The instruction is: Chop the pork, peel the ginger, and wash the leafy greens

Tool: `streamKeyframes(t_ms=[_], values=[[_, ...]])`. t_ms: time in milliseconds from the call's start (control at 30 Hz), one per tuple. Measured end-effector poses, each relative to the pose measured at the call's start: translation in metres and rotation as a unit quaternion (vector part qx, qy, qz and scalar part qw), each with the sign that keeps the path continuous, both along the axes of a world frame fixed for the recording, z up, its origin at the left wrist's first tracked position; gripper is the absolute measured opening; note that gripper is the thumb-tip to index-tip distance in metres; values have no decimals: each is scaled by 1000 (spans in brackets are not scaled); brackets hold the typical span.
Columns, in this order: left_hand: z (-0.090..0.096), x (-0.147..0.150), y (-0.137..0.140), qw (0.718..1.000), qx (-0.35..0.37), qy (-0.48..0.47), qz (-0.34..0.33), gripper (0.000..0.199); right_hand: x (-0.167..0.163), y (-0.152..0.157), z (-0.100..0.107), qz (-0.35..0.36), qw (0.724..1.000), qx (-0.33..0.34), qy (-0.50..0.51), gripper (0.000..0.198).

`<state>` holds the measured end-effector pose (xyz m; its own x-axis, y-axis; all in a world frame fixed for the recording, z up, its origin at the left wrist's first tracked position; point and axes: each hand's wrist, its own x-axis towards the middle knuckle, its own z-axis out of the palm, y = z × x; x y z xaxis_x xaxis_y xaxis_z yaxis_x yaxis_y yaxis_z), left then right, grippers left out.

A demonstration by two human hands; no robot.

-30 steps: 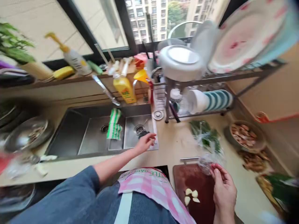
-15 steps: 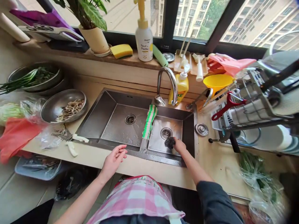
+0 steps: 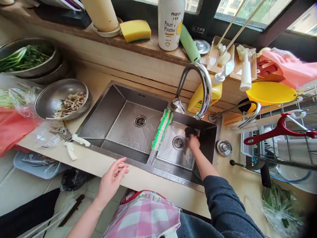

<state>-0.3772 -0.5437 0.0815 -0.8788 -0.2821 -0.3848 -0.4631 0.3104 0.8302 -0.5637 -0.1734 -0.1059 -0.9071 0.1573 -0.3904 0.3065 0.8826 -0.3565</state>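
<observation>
Deep in the right basin [image 3: 170,158] of the steel sink, my right hand [image 3: 194,143] is closed on a black scouring ball [image 3: 190,132] near the basin's back right corner. The drain [image 3: 179,143] lies just left of that hand. My left hand [image 3: 112,178] hovers over the front counter edge, open and holding nothing, its fingers loosely bent. A green-and-white striped cloth [image 3: 162,129] is draped over the divider between the basins. Behind the right basin the chrome faucet [image 3: 195,66] curves over; no water is seen running from it.
The left basin [image 3: 128,132] is wet. A metal bowl of sliced mushrooms [image 3: 71,105] and white-handled scissors [image 3: 71,150] lie to the left. At right stand a yellow detergent bottle [image 3: 201,99], a drain cover [image 3: 224,147] and a dish rack [image 3: 279,158]. A yellow sponge [image 3: 136,30] sits on the sill.
My right hand has moved the scouring ball from the front of the drain to the basin's back right. My left hand has shifted slightly left. The view has tilted down and closer.
</observation>
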Motion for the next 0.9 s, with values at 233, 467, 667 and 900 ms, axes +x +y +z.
streamKeyframes(t_ms=[233, 467, 667, 900], values=[[-5, 12, 27, 1000, -13, -9, 5, 44, 31, -46, -39, 144, 969, 6, -202, 29], [-11, 33, 37, 999, -24, -8, 41, 43, 40, -49, -39, 195, 961, 58, -187, 31], [-5, 39, 42, 999, -14, 12, 36, 41, 42, -34, -26, 229, 960, 94, -129, 28], [-3, 55, 30, 997, 0, 44, 64, 39, 62, -17, -4, 247, 955, 134, -92, 26]])
